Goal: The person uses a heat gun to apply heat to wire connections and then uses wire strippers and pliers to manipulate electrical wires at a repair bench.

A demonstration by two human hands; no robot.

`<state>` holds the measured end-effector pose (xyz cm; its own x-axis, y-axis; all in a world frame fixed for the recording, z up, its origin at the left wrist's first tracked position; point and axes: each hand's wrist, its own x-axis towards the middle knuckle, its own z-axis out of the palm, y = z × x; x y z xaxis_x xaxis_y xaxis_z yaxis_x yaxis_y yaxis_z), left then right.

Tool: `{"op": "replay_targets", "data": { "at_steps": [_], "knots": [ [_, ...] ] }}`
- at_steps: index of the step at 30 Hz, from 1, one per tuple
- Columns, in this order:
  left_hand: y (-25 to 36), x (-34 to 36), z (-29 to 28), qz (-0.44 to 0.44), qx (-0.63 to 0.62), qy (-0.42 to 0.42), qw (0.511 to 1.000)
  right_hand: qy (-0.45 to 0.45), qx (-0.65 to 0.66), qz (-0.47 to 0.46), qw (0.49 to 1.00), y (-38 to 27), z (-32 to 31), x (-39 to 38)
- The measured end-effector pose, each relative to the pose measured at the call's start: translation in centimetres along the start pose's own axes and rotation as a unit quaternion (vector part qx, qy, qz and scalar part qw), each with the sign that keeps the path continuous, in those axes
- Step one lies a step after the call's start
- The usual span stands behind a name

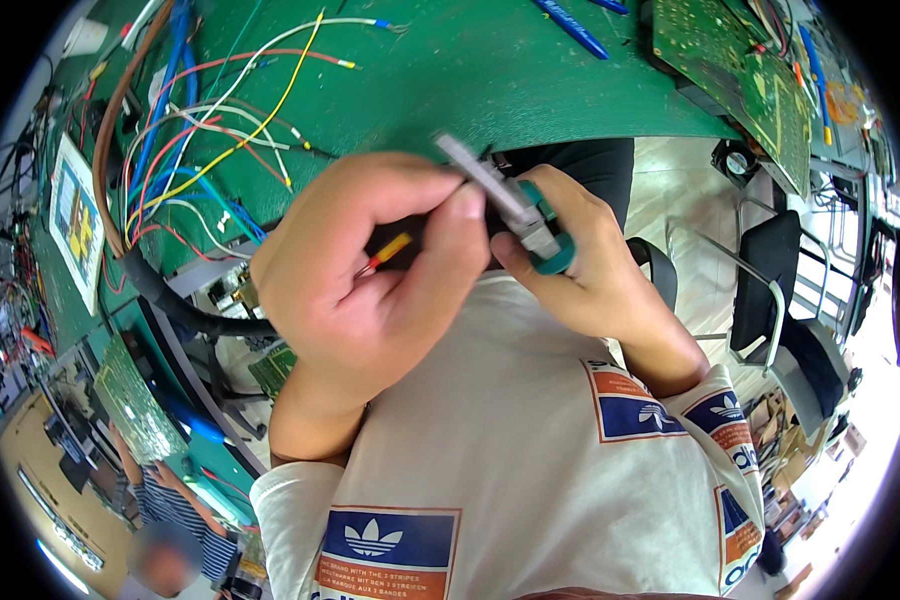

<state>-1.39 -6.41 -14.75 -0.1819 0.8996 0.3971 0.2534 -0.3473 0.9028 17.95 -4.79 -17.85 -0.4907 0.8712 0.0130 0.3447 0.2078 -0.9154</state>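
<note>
My right hand is wrapped round pliers with grey metal jaws and green grips, their tip pointing up and to the left. My left hand is closed, thumb and forefinger pinched right beside the jaws. Out of its curled fingers sticks the end of a red wire with a yellow sleeve. What lies between the pinching fingertips is hidden and blurred. Both hands are held in front of my chest, near the edge of the green bench mat.
A bundle of loose coloured wires spreads over the mat's left, joined to a thick black cable. Blue pens and green circuit boards lie at the far right. A chair stands right; another person is at lower left.
</note>
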Motion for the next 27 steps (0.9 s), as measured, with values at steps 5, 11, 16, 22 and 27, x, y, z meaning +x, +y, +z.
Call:
{"op": "replay_targets", "data": {
  "at_steps": [5, 11, 16, 22, 27],
  "knots": [
    [0.3, 0.7, -2.0, 0.028, 0.129, -0.121, 0.984, 0.049, -0.107, -0.044, 0.992, 0.4, -0.5, -0.3],
    [0.2, 1.1, -2.9, 0.113, 0.162, -0.206, 0.959, 0.035, -0.126, -0.065, 0.989, 1.1, -0.8, -0.5],
    [-0.1, 0.6, -3.0, 0.000, 0.038, -0.227, 0.973, -0.031, -0.045, -0.042, 0.998, 1.3, -0.5, -0.6],
    [-1.5, 1.6, -2.5, -0.074, -0.188, -0.274, 0.940, -0.131, 0.101, 0.033, 0.986, -0.7, -1.5, -0.1],
    [-1.7, 1.8, -2.5, -0.114, -0.259, -0.301, 0.911, -0.218, 0.177, 0.058, 0.958, -0.5, -2.4, -0.1]
  ]
}}
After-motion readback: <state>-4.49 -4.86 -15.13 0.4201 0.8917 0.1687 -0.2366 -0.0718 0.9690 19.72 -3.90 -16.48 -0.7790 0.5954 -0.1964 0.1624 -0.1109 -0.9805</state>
